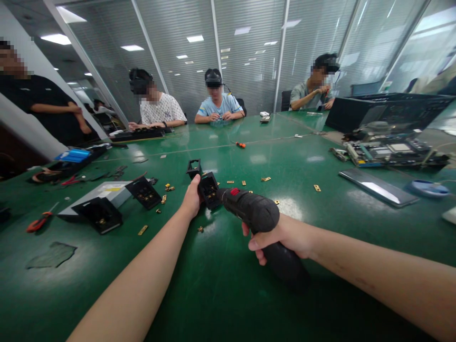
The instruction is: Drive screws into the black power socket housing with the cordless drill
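My right hand (285, 235) is wrapped round the grip of a black electric screwdriver (254, 213) with a red switch, its nose pointing left. The nose meets a small black socket part (209, 190) with brass contacts, which my left hand (192, 197) holds tilted on the green table (221, 285). Just behind it stands another small black frame part (194, 167). Loose brass pieces (265, 179) lie scattered around.
Two more black socket parts (144, 192) (101, 214) and a grey flat box (103, 192) lie at left, with red-handled pliers (39, 222). An opened computer chassis (388, 152) and a metal panel (377, 186) sit at right. Several people sit across the table.
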A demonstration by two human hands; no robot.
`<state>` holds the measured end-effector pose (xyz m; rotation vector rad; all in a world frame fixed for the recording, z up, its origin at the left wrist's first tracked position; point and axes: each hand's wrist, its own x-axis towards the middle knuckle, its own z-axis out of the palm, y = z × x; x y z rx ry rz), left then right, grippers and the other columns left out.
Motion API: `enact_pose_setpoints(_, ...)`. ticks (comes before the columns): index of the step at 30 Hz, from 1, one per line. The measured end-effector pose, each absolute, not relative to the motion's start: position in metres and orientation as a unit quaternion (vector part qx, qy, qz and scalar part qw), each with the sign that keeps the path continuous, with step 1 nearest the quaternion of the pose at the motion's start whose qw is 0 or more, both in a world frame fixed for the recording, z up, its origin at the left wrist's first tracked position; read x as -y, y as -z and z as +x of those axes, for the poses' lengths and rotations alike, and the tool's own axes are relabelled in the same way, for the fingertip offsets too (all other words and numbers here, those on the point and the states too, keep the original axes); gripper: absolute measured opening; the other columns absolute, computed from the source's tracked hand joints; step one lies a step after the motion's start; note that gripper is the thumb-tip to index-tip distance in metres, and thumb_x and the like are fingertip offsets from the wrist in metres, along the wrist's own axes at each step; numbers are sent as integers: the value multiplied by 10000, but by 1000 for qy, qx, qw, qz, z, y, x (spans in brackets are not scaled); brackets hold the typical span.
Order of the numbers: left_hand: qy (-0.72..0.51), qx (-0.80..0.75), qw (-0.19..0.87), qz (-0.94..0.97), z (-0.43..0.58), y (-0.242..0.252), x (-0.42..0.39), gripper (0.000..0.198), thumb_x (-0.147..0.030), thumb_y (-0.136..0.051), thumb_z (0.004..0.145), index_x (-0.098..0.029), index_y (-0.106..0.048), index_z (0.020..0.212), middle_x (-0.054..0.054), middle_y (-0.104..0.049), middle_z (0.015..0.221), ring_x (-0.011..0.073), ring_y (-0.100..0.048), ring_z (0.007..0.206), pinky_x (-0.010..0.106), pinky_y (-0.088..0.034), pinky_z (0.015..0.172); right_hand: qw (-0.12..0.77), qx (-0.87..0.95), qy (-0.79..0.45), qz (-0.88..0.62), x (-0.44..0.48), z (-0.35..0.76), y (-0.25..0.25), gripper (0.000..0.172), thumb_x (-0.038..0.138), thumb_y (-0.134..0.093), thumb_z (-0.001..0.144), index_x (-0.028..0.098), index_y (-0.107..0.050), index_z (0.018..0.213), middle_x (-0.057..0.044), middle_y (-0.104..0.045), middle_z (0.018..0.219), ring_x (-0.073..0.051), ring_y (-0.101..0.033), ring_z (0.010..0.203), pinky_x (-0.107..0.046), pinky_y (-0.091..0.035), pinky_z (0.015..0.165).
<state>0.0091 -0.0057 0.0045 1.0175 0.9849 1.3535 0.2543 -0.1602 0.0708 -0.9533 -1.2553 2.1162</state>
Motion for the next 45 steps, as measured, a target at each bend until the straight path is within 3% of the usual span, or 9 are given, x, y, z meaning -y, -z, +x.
enact_pose_setpoints(45,-574,-417,559,430,10,-8,8,567,-605,-515,864,-136,-678,1139,96,-754,940,229,-721,860,345,-576,787,255,462,-776,-345,159,255,-68,356,174,-793,579,152,-575,859,26,-621,554,-137,-596,473,-264,-511,502)
